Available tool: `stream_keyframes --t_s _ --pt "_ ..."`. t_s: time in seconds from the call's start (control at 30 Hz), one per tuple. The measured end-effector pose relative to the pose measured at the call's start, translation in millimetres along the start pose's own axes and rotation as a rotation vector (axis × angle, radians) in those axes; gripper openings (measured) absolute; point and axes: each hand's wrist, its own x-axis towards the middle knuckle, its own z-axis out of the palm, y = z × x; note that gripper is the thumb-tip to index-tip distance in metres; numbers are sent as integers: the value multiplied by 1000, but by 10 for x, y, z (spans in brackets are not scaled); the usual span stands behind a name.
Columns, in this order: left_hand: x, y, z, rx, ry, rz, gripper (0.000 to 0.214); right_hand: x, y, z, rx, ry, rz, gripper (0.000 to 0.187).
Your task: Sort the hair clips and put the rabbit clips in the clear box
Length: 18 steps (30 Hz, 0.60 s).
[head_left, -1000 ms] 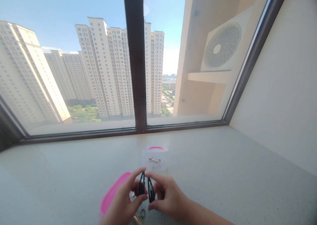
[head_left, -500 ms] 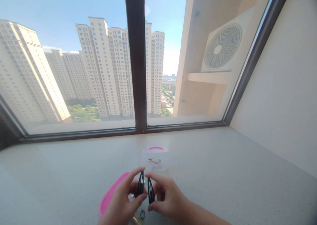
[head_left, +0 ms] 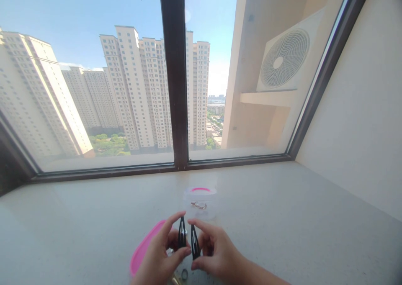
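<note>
**A:** ok, count for me, what's actually in the shot?

**B:** Two hands, two clips, one each. The left hand [head_left: 157, 251] pinches a black snap hair clip [head_left: 181, 233] between thumb and fingers, and the right hand [head_left: 216, 247] has a second clip [head_left: 195, 242] the same way, so both grips are closed on a clip. Also one clear plastic box [head_left: 200, 207] with a gold-coloured ring [head_left: 199, 205] inside, one pink lid [head_left: 143, 251], and one small ring [head_left: 184, 274] on the stone sill [head_left: 282, 218].

**A:** and the clips?

**B:** Glossy, long narrow teardrops, nearly upright, held just apart, not touching, over the sill.

**A:** edges, room to move?

**B:** The lid sits right behind the left hand, partly hidden. The box is just past the hands, well short of the dark window frame [head_left: 103, 175]. The pale side wall [head_left: 351, 109] is well off to the right.
</note>
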Motion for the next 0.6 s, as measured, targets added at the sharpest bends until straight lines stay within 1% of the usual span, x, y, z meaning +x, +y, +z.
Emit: stream_keyframes --t_s 0.23,0.4,0.6 --pt "-3 1 12 2 9 6 68 -1 8 7 20 7 6 88" --pt "-14 33 7 -29 1 -15 66 -4 7 1 9 0 8 87" --pt "-10 36 2 -94 -13 -6 67 2 37 13 21 12 -3 88"
